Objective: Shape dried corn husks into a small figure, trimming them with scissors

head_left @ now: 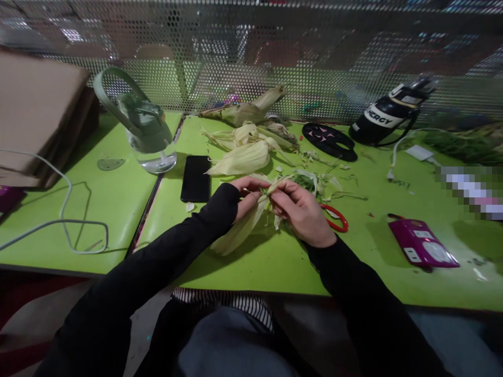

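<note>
Between my hands is a pale corn husk (239, 233), its broad leaf hanging down to the left over the green table. My left hand (249, 195) pinches it near its gathered, twisted end. My right hand (301, 209) grips the same end from the other side, fingertips close to the left ones. What lies under the fingers is partly hidden. Just beyond sit more husks (243, 157), dry and loosely heaped. Green shreds (304, 182) lie behind my right hand, and red-handled scissors (337, 219) show partly beside it.
A black phone (195, 178) and a clear bottle with a green lid (147, 131) stand left. Cardboard (35, 110) is at far left. A black bottle (387, 115), a black palette-like plate (329, 140) and a purple power bank (423, 243) lie right. Perforated metal (220, 57) closes the back.
</note>
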Tool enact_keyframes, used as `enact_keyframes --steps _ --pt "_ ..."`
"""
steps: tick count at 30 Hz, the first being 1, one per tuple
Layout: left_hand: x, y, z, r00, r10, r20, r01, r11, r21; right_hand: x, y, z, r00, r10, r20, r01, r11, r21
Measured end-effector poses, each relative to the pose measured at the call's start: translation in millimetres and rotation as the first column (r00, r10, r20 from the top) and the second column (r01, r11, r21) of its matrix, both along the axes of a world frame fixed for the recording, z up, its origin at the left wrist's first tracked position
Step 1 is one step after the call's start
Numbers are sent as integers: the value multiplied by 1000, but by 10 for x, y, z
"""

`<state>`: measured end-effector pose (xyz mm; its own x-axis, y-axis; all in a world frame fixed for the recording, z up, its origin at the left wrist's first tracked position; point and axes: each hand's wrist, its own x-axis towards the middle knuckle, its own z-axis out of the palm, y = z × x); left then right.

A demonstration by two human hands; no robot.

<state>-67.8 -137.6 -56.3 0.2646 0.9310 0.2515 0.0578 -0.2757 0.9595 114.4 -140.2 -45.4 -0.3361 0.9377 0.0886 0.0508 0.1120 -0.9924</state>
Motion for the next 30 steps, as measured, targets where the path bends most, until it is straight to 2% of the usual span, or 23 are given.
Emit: enact_keyframes --steps 3,5,6,8,9,11,12,14,16,18,21,23,25,27,29,30 --pt "11 6 -32 995 28 -91 -17 993 118 18 8 -5 998 -19 55 14 995 98" --pt "2 -9 -25 987 76 -140 -44 975 220 30 14 7 980 -98 171 40 949 312" --pt "-6 -24 -12 984 101 -148 -58 961 270 38 17 14 955 -157 252 27 892 451" --pt "-23 -56 19 983 137 -123 -90 940 330 56 22 26 862 -305 405 -76 712 698" --pt "-29 -68 32 988 128 -89 -93 943 319 65 23 30 806 -373 460 -153 620 770" --pt "-31 -73 43 998 43 40 -49 982 180 78 19 35 725 -458 515 -276 492 826" --pt "-27 -67 42 990 -18 138 9 998 65 79 13 37 710 -472 522 -309 457 834" --pt "-10 -49 36 925 -109 364 174 973 -149 69 -11 46 729 -449 517 -326 437 838" --pt "8 -39 44 840 -113 530 286 923 -258 43 -49 61 784 -369 500 -302 477 825" --pt "19 -49 77 793 -104 600 332 900 -283 6 -100 79 845 -240 477 -270 579 770" --pt "17 -89 166 786 -108 609 361 879 -310 -48 -174 96 902 -65 426 -250 727 640" --pt "14 -109 229 796 -87 599 352 871 -342 -69 -198 91 919 -8 395 -248 766 592" --pt "21 -107 276 805 -50 592 330 866 -376 -73 -191 70 941 -13 339 -200 787 584" --pt "37 -85 301 799 2 602 311 855 -416 -66 -160 40 970 -75 232 -63 842 535" --pt "58 -57 310 774 67 630 308 829 -467 -61 -125 16 988 -127 90 86 927 364" --pt "66 -46 311 760 95 643 318 809 -495 -63 -113 11 991 -130 20 121 961 247"
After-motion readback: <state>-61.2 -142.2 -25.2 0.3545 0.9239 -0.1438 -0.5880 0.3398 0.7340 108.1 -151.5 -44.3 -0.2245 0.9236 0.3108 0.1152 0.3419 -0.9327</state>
